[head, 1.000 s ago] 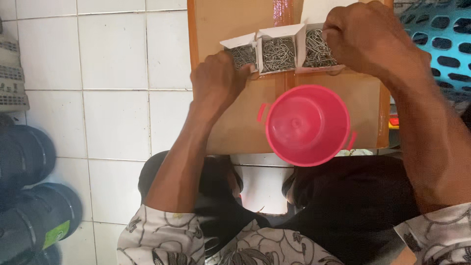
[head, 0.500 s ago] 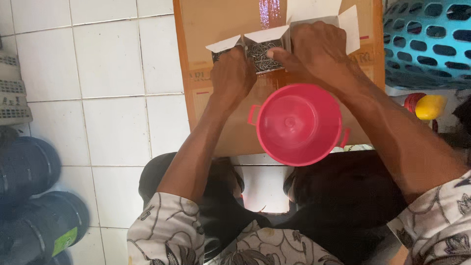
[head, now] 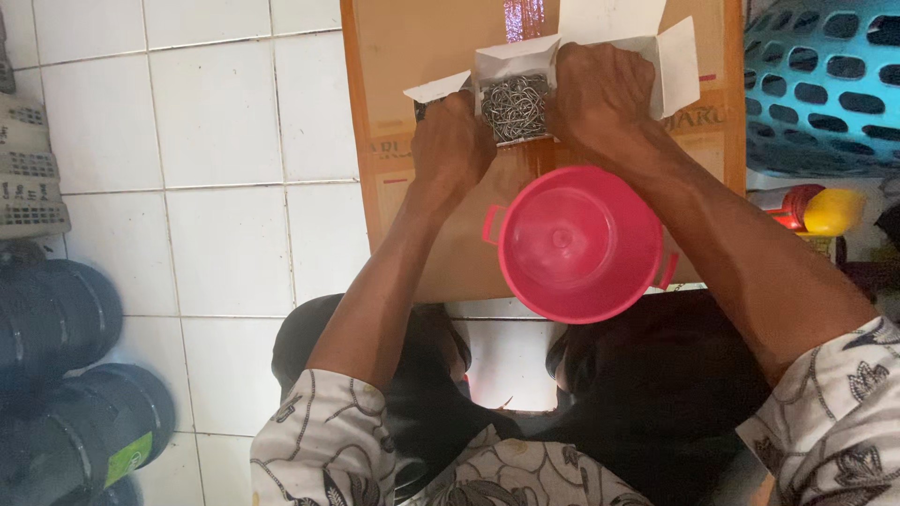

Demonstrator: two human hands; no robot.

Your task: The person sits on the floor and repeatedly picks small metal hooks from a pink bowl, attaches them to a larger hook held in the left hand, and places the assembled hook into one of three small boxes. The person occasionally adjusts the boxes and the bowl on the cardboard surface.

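A small white cardboard box (head: 525,58) with open flaps rests on a large brown carton (head: 422,56). It is full of shiny metal nails (head: 514,106). My left hand (head: 455,141) grips the box's left side. My right hand (head: 600,94) grips its right side, covering part of the box. Just below my hands, an empty pink plastic bucket (head: 577,244) sits on the carton's near edge.
A turquoise perforated plastic basket (head: 825,84) stands at the right, with a red and yellow object (head: 816,208) below it. Dark rolled cylinders (head: 66,375) lie at the lower left on the white tiled floor (head: 216,187). A grey crate (head: 28,178) is at the left edge.
Several open nail boxes were visible a second ago; now only one shows. Both hands have moved closer together around it, and the view has shifted slightly.
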